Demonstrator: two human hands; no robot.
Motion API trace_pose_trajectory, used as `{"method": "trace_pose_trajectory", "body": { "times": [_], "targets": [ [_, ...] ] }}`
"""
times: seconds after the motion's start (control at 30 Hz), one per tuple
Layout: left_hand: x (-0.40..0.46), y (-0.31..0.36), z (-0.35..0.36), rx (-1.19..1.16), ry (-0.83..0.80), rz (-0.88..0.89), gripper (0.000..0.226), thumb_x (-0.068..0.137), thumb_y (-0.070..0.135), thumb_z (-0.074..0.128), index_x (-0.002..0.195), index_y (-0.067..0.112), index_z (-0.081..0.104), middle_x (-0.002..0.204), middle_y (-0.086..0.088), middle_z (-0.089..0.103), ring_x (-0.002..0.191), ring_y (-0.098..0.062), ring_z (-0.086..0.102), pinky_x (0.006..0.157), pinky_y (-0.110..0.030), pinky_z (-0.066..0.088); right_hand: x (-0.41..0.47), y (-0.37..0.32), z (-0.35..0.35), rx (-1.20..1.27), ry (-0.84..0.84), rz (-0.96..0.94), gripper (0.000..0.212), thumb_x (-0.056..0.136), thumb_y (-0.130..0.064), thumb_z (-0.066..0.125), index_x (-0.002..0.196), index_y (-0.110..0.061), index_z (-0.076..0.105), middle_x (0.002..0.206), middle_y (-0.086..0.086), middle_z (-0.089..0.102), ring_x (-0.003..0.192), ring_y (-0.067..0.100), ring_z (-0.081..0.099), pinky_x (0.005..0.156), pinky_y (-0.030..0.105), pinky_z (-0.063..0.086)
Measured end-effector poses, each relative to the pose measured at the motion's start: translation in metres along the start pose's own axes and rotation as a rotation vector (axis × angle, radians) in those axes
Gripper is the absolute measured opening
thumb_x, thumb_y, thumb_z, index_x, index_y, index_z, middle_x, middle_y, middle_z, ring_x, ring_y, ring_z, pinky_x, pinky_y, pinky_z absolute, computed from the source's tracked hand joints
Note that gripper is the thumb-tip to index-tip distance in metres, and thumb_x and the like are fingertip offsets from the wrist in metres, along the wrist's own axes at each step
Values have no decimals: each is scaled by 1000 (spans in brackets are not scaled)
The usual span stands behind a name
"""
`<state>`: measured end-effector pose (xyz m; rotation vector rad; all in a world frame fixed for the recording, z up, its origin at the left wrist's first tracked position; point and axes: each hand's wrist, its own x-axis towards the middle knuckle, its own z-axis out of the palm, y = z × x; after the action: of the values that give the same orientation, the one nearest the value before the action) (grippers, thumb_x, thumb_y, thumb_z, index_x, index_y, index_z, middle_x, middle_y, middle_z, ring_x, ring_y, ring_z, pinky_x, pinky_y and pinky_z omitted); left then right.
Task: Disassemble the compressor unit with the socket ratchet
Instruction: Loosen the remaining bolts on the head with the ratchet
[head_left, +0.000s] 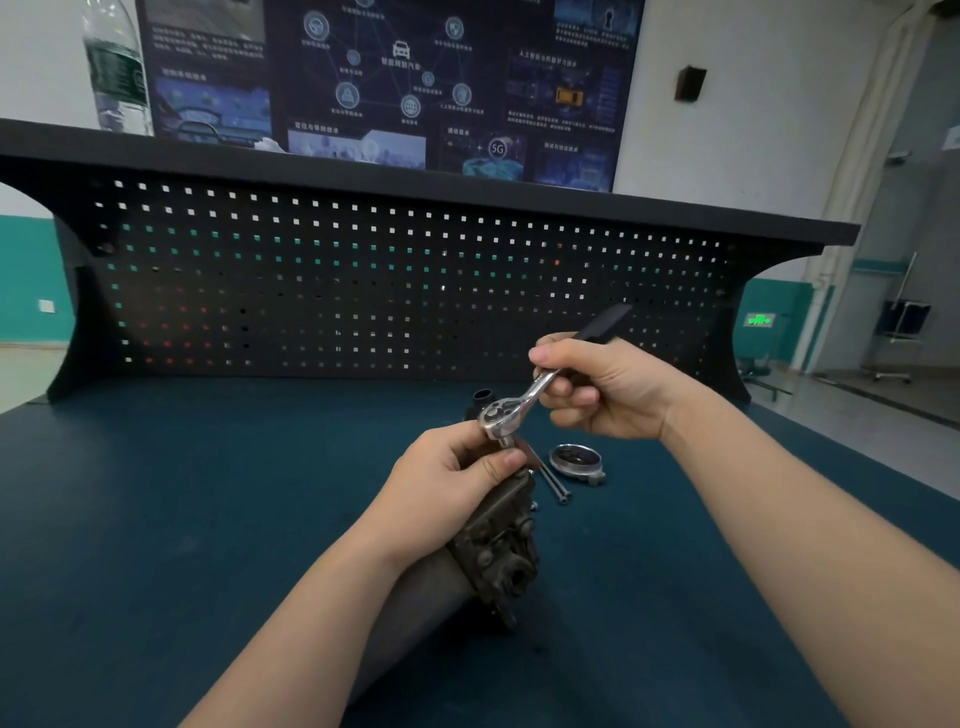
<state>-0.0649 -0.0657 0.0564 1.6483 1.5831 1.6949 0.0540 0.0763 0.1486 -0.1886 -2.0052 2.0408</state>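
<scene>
The dark grey compressor unit (493, 551) lies on the blue bench mat, its ported end cap facing right; my left forearm hides much of its body. My right hand (602, 387) grips the socket ratchet (519, 402) by its black handle, with the chrome head down at the unit's far end. My left hand (457, 475) pinches the socket under the ratchet head between thumb and fingers. A long bolt shaft sticks out just right of the socket.
Two loose long bolts (553, 480) and a round metal cover (576, 460) lie on the mat right of the unit. A dark cylindrical part (482, 397) stands behind the ratchet. A black pegboard (363, 280) walls the bench's back, with a water bottle (117, 67) on its shelf.
</scene>
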Motion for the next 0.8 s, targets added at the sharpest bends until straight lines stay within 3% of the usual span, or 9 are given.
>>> {"method": "trace_pose_trajectory", "body": {
  "times": [0.13, 0.27, 0.37, 0.47, 0.5, 0.57, 0.63, 0.7, 0.8],
  "targets": [
    [0, -2, 0, -31, -19, 6, 16, 85, 33, 60, 91, 29, 75, 96, 2, 76, 92, -9, 69, 88, -30, 52, 6, -2, -1, 2, -32, 53, 28, 82, -16, 60, 60, -17, 43, 50, -2, 47, 36, 1, 34, 39, 13, 27],
    [-1, 3, -10, -140, -129, -12, 29, 93, 29, 55, 114, 17, 70, 109, -1, 74, 104, -12, 67, 92, -23, 51, 2, 9, -1, 124, 17, -27, 35, 83, -13, 57, 64, -17, 28, 49, -1, 44, 34, 2, 33, 39, 15, 21],
    [1, 7, -10, -139, -159, -35, 19, 97, 17, 56, 108, 19, 72, 106, -2, 75, 100, -8, 65, 90, -21, 50, -8, 16, 6, 221, 98, -120, 37, 83, -11, 56, 62, -17, 27, 47, 0, 42, 33, 4, 32, 36, 15, 23],
    [2, 5, -5, -95, -67, -36, 18, 96, 12, 58, 94, 15, 76, 99, -8, 74, 89, -6, 65, 84, -22, 50, -16, 26, 21, 259, 291, -333, 43, 90, -5, 53, 55, -17, 32, 45, 3, 41, 32, 8, 29, 36, 16, 26],
    [2, 4, -4, -76, -42, -31, 18, 95, 12, 58, 93, 15, 76, 98, -8, 75, 87, -6, 65, 83, -21, 49, -21, 35, 30, 207, 387, -446, 46, 92, -5, 53, 53, -19, 35, 44, 3, 41, 32, 9, 30, 37, 17, 27],
    [2, 2, -3, -60, -14, -16, 18, 94, 14, 60, 91, 19, 77, 95, -4, 76, 86, -6, 67, 81, -20, 50, -33, 56, 46, -139, 617, -713, 43, 91, -15, 59, 53, -24, 41, 45, 0, 44, 38, 13, 37, 41, 23, 31],
    [1, 3, -3, -98, -24, -3, 16, 91, 20, 63, 89, 27, 77, 91, 3, 76, 86, -5, 67, 80, -19, 51, -46, 68, 58, -496, 632, -900, 37, 88, -24, 63, 58, -26, 43, 51, -1, 47, 45, 13, 41, 46, 25, 35],
    [0, 4, -5, -114, -62, 5, 13, 89, 30, 65, 88, 30, 77, 92, 3, 76, 87, -5, 67, 80, -19, 51, -52, 61, 53, -529, 558, -857, 36, 87, -25, 65, 58, -22, 43, 51, 4, 51, 42, 11, 43, 44, 22, 36],
    [0, 6, -7, -101, -75, -3, 20, 90, 35, 63, 94, 21, 78, 99, -9, 75, 89, -9, 67, 83, -24, 51, -46, 33, 35, -335, 405, -611, 37, 84, -16, 64, 55, -24, 43, 47, 3, 54, 35, 13, 43, 40, 19, 33]
  ]
}}
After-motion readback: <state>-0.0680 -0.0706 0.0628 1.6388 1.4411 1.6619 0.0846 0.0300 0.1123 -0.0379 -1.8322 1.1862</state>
